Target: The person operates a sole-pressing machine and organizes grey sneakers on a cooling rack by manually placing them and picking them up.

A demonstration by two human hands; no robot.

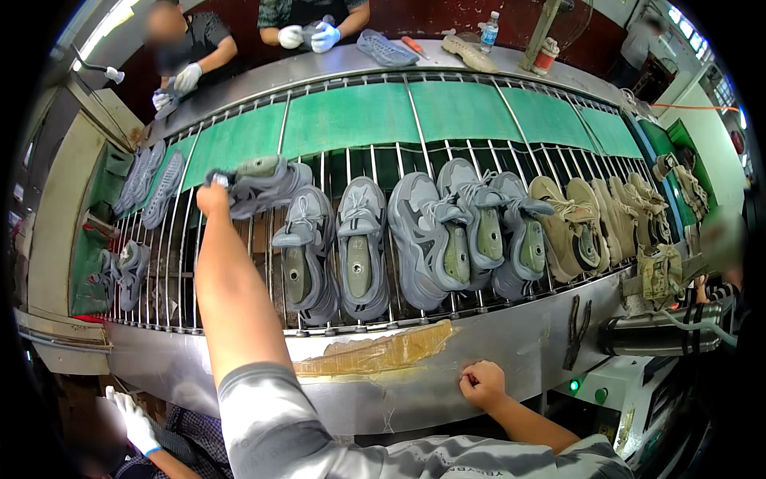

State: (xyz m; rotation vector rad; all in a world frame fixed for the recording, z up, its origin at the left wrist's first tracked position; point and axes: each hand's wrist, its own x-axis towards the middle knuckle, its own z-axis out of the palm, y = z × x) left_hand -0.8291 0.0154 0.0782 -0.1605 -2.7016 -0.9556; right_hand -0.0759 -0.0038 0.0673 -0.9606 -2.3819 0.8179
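My left hand reaches far forward over the rack of metal rods and is closed on the tongue end of a grey sneaker. That sneaker lies on its side, with a green shoe last inside it. Beside it, several more grey sneakers with lasts in them stand on the rods, toes pointing away from me. My right hand is curled into a fist against the metal front panel, with nothing visible in it.
Beige sneakers stand on the right of the rack. Grey soles lie at the left, behind a grey sneaker. A green belt runs behind the rods. Co-workers' gloved hands show at the back and at lower left.
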